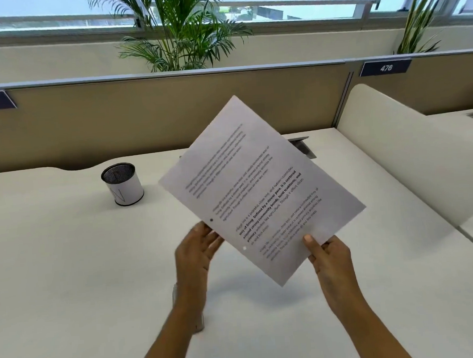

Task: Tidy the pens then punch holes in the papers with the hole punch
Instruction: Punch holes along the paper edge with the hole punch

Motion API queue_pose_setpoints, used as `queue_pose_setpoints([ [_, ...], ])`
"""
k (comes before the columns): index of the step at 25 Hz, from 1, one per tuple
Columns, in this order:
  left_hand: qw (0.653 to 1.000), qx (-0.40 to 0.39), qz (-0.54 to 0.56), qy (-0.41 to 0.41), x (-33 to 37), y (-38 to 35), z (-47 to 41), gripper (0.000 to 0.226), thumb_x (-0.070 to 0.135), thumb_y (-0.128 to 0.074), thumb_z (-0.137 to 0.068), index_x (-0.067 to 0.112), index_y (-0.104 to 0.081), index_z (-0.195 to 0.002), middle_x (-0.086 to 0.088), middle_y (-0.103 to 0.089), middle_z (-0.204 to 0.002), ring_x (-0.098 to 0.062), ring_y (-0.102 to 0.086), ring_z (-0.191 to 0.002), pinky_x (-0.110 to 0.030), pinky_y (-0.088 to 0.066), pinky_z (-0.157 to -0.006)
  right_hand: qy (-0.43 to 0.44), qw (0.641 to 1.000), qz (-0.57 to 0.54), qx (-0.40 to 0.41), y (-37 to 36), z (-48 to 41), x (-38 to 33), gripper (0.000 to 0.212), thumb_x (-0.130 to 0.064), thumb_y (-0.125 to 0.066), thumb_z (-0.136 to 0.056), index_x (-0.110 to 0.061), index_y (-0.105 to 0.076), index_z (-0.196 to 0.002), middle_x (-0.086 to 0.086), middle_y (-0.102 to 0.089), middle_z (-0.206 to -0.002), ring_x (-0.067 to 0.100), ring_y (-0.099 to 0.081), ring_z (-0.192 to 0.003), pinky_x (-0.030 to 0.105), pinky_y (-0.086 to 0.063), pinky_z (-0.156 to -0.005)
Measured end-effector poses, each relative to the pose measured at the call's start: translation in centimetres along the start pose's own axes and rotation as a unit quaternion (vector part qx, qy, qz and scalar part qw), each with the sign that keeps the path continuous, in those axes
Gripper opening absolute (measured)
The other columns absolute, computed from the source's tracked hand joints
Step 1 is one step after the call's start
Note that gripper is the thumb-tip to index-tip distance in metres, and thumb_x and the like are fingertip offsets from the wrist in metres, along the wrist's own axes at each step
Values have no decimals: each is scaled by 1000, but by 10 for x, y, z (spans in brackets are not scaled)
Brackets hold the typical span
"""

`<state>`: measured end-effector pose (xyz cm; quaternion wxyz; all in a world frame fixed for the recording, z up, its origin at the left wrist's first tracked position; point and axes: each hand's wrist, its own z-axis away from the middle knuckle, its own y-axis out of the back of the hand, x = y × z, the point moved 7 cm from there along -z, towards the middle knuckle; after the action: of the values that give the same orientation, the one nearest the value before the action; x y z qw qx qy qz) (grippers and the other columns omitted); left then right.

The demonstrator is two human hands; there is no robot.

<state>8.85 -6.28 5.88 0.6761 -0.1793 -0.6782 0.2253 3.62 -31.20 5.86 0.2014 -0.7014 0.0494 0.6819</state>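
Open-plan office, as I see it: cubicle partition [142,112] beyond my right hand [331,258], numbered desk plate [385,68] up right, mesh pen cup [122,183] far left.

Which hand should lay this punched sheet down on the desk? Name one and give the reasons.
Right. The right hand already pinches the sheet at its lower edge, thumb on top, and carries it above the desk. The left hand is open beside the punched edge, gripping nothing.

A matt white paper sheet [261,188] printed with black text, 2 punched holes near 1 edge; a pen cup [122,184] of dark metal mesh wrapped in a white paper band; a smooth, matt off-white desk [69,272]; a beige cloth-like partition [143,115].
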Motion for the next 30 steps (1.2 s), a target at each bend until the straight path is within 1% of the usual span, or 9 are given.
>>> queue_pose_setpoints([
  [3, 996, 10, 82, 23, 30, 23, -18, 44, 41, -36, -97, 11, -66, -104, -2, -75, -89, -15, -71, -84, -27, -59, -73, 8, 994, 106, 7, 24, -4, -6, 19, -17, -61, -91, -13, -65, -109, 2, -73, -104, 19, -68, -100, 35, -55, -87],
  [5, 998, -23, 39, 44, 43, 31, -24, 50, 50, -37, -94, 13, -70, -105, -4, -76, -97, -15, -71, -88, -24, -59, -71, 17, 989, 144, 19, 38, -8, -11, 11, -15, -61, -91, -18, -66, -101, -2, -73, -101, 15, -68, -94, 33, -54, -83],
  [7, 991, -69, -104, 41, 48, 27, -26, 44, 46, -42, -94, 15, -67, -112, -2, -75, -104, -14, -71, -93, -21, -58, -73, 32, 983, 176, 32, 46, -11, -17, 13, -13, -60, -92, -25, -64, -91, -9, -70, -95, 9, -66, -89, 28, -52, -75],
  [10, 919, -81, -378, -72, 50, 10, -23, 18, 18, -58, -93, 16, -67, -107, 3, -74, -101, -3, -69, -92, -12, -53, -76, 64, 967, 238, 68, 53, -13, -25, 9, -14, -58, -94, -20, -61, -88, -15, -66, -87, 5, -63, -84, 22, -49, -66],
  [12, 887, -38, -437, -146, 51, -3, -13, 14, 12, -60, -91, 17, -66, -103, 8, -72, -97, 7, -67, -87, -6, -50, -74, 100, 952, 271, 102, 53, -10, -31, 5, -17, -56, -95, -16, -59, -91, -14, -64, -85, 3, -63, -81, 15, -48, -62],
  [16, 889, 61, -412, -191, 29, -7, 13, 15, 13, -58, -92, 20, -64, -104, 17, -68, -95, 7, -65, -89, -3, -48, -71, 163, 934, 278, 155, 48, 3, -31, 18, -29, -52, -92, -13, -58, -97, -2, -63, -87, 2, -62, -78, 1, -47, -57],
  [22, 882, 117, -455, -42, -40, 18, 33, 16, 8, -55, -92, 17, -56, -78, 8, -61, -66, -18, -57, -64, -17, -40, -55, 85, 932, 318, 155, 54, 10, 24, 9, -13, -54, -95, -6, -59, -91, 5, -62, -77, 29, -56, -68, 8, -41, -52],
  [26, 870, 128, -469, -82, -33, 16, 34, 21, 10, -57, -91, 19, -51, -73, 10, -58, -63, -3, -52, -56, -6, -40, -55, 89, 924, 337, 158, 57, 9, 22, 13, -17, -53, -95, -8, -61, -101, 2, -63, -89, 23, -57, -71, 10, -42, -59],
  [30, 866, 120, -480, -76, -35, 18, 31, 17, 10, -57, -92, 14, -51, -76, 6, -58, -66, -5, -50, -56, -5, -40, -56, 65, 928, 331, 155, 59, 9, 27, 13, -16, -53, -96, -5, -59, -98, 6, -64, -94, 19, -58, -72, 14, -44, -60],
])
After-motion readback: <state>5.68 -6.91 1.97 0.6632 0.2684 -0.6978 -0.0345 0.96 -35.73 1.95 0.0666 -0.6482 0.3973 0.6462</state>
